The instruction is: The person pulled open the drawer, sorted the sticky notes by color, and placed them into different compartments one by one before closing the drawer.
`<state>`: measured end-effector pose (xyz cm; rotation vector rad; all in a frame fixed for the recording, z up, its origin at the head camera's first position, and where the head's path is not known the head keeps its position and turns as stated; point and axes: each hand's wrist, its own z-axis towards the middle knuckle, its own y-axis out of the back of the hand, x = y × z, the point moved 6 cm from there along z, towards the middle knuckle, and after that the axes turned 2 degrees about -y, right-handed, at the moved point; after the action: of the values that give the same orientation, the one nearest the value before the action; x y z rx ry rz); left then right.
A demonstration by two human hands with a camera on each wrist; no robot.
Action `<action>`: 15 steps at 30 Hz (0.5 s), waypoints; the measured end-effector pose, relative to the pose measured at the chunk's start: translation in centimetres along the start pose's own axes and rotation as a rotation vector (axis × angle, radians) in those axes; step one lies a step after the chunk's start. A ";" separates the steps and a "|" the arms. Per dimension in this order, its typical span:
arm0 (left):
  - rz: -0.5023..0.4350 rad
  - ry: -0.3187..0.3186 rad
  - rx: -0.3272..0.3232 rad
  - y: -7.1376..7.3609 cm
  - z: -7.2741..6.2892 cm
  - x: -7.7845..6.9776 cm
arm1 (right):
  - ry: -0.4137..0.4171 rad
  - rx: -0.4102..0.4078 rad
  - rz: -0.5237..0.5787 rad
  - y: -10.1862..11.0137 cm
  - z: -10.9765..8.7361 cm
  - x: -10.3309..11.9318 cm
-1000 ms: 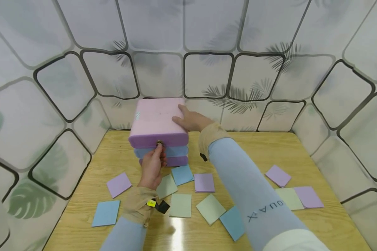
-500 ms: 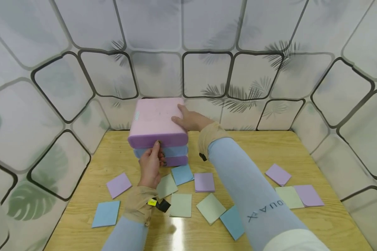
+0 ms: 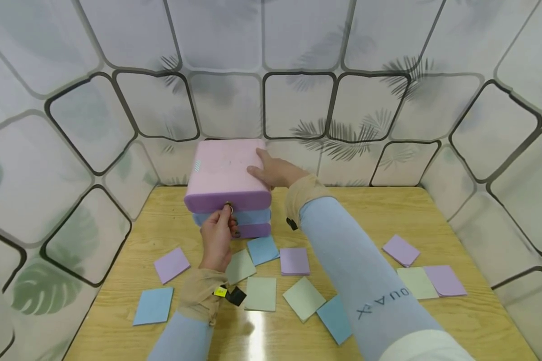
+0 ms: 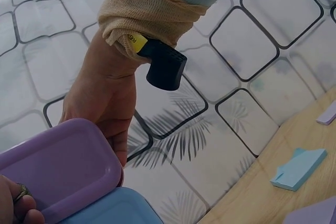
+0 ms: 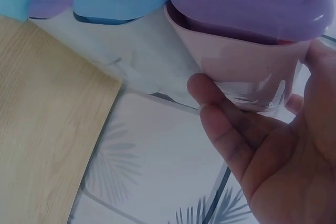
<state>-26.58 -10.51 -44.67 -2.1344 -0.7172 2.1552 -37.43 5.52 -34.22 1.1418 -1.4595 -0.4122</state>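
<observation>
A small drawer unit (image 3: 228,168) with a pink top stands at the back of the table, its front facing me. Its top drawer (image 3: 250,200) is purple, and the right wrist view shows a narrow gap behind this front. Below come a blue drawer (image 3: 257,217) and a lower purple drawer (image 3: 256,231). My left hand (image 3: 216,239) pinches the small gold knob (image 4: 22,192) of the top drawer, thumb uppermost. My right hand (image 3: 276,171) rests on the unit's right upper edge, with extended fingers (image 5: 226,132) against the pink casing.
Square paper pads lie over the wooden table (image 3: 352,210), among them a blue pad (image 3: 152,306), a purple pad (image 3: 294,261) and a green pad (image 3: 260,294). Several more lie at the right, such as a purple pad (image 3: 444,281). A patterned curtain (image 3: 298,105) surrounds the table.
My left thumb and fingers have shifted slightly at the knob, baring a bit of its ring. The drawer unit, my right hand and the pads stay put.
</observation>
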 end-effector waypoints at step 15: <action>0.038 0.008 -0.014 0.4 -1.5 0.0 | -0.002 -0.018 -0.021 -0.2 0.4 -0.2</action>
<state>-25.05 -10.47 -44.73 -2.1797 -0.6988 2.1649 -37.73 5.51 -34.59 1.1440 -1.4443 -0.4404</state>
